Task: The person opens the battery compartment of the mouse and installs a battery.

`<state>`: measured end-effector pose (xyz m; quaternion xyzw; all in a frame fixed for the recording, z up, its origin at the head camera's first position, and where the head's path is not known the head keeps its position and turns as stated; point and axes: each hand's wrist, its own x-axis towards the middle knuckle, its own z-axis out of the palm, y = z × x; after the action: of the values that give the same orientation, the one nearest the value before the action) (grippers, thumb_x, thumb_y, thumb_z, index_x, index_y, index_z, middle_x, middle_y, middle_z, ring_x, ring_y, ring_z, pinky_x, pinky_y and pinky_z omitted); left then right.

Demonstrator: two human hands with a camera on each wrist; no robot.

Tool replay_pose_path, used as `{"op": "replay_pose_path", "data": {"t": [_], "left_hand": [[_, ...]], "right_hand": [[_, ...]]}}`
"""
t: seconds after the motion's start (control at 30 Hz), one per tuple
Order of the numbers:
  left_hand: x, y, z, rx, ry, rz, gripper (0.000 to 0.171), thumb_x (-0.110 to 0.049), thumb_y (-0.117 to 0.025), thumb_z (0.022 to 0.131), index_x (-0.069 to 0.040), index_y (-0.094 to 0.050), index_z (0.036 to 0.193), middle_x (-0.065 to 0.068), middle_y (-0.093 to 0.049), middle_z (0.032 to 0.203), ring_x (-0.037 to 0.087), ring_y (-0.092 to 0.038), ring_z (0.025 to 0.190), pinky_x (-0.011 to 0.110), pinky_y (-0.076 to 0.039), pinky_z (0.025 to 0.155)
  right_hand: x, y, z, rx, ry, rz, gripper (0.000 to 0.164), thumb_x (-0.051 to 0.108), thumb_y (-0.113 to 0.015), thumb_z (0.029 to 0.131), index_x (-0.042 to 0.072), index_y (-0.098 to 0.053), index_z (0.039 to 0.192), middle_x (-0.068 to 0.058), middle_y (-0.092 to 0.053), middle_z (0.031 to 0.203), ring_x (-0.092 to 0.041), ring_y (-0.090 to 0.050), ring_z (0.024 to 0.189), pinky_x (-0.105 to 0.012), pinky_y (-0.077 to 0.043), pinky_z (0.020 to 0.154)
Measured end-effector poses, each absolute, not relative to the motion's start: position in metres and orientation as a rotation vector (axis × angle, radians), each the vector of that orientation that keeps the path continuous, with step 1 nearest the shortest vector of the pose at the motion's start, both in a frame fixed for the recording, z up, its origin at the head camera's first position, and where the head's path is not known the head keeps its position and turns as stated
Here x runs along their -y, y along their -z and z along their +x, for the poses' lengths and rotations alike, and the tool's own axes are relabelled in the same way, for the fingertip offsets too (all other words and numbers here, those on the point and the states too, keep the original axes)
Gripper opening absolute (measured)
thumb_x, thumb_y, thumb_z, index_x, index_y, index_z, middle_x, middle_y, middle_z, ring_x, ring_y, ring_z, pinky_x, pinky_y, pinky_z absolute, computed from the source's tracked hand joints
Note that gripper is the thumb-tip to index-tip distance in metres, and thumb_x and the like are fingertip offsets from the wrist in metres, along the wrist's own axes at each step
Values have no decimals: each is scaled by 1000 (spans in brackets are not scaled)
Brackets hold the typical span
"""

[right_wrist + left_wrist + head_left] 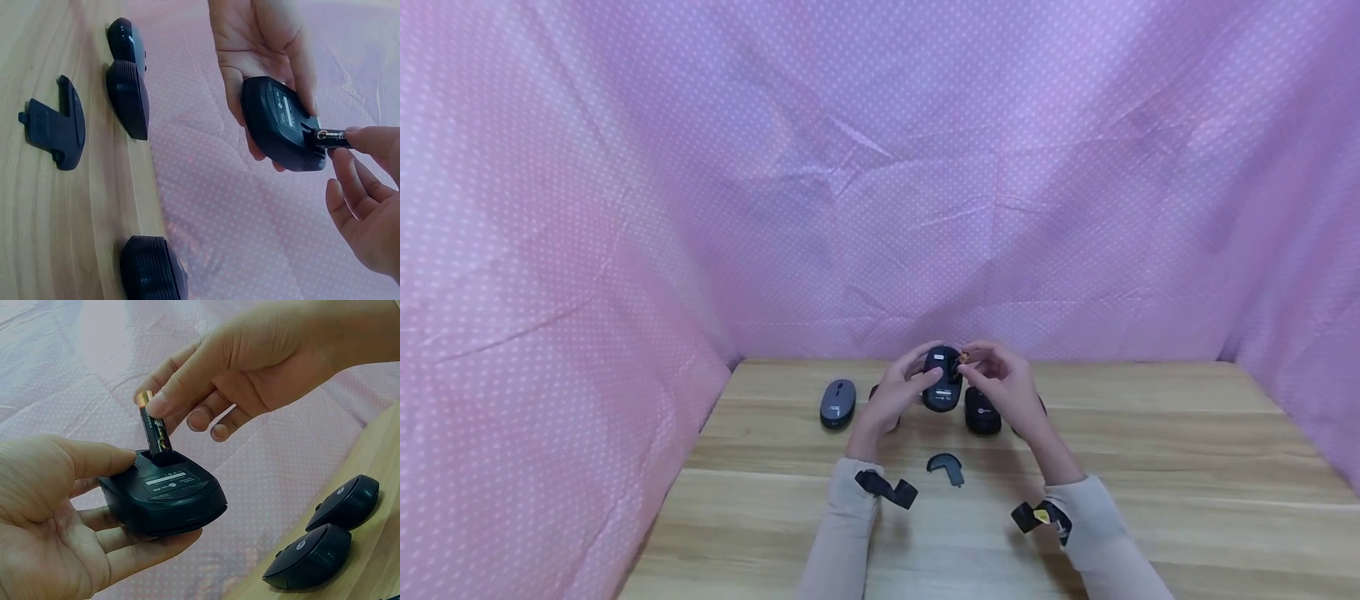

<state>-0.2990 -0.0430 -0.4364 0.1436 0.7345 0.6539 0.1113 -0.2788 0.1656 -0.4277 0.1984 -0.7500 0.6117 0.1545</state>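
Observation:
My left hand [895, 396] holds a black computer mouse [942, 396] above the table, its underside with a white label facing up. The fingers lie beneath the mouse and the thumb rests on the underside. With thumb and forefinger, my right hand [1009, 390] pinches a black battery [157, 430] by its copper-coloured end. The battery stands tilted, its lower end inside the open battery compartment of the mouse. On the table in front lies a dark battery cover [947, 467], apart from the mouse.
A grey mouse [837, 405] stands on the wooden table [760, 500] at the left. Another black mouse [982, 414] stands near my right hand. Further dark mice are partly hidden behind my wrists. A pink dotted cloth [880, 208] hangs behind the table.

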Motion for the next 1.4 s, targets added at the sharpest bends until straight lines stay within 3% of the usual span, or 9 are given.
{"op": "replay_pose_path", "data": {"t": [0.2,0.53,0.67,0.9,1.13,1.4], "left_hand": [[42,433,-296,-2181,-1902,436,52,-32,-63,102,-28,-49,152,7,-51,154,31,-55,136,39,-58,87],[41,431,-293,-2162,-1905,446,46,-31,-63,102,-37,-53,147,5,-54,150,29,-57,133,39,-59,88],[40,430,-291,-2145,-1911,451,47,-28,-63,102,-35,-52,148,6,-55,149,29,-58,132,39,-59,90],[37,426,-290,-2106,-1927,480,46,-28,-63,102,-36,-53,146,5,-54,150,29,-57,133,43,-59,95],[35,425,-290,-2089,-1941,521,50,-24,-61,104,-26,-49,152,7,-53,152,31,-58,132,40,-60,92],[33,428,-293,-2084,-1949,534,49,-21,-61,103,-26,-50,151,10,-57,148,31,-61,128,39,-61,91]], "right_hand": [[-161,415,-271,2191,-1630,528,25,-3,-73,91,-6,-68,115,-24,-73,104,-18,-66,76,-16,-55,70],[-161,428,-277,2188,-1570,482,22,2,-78,87,3,-74,109,-15,-75,101,-11,-62,71,-16,-52,66],[-161,428,-276,2182,-1567,479,22,1,-79,87,1,-75,109,-17,-75,101,-10,-62,70,-16,-52,66],[-163,428,-274,2186,-1513,455,19,9,-80,88,7,-77,107,-10,-74,97,-6,-62,71,-15,-52,68],[-164,430,-274,2211,-1491,427,17,11,-79,90,10,-79,107,-9,-72,102,-5,-63,74,-15,-53,72],[-165,430,-278,2244,-1604,368,17,8,-73,94,1,-76,109,-18,-71,107,-14,-66,87,-17,-55,77]]}}
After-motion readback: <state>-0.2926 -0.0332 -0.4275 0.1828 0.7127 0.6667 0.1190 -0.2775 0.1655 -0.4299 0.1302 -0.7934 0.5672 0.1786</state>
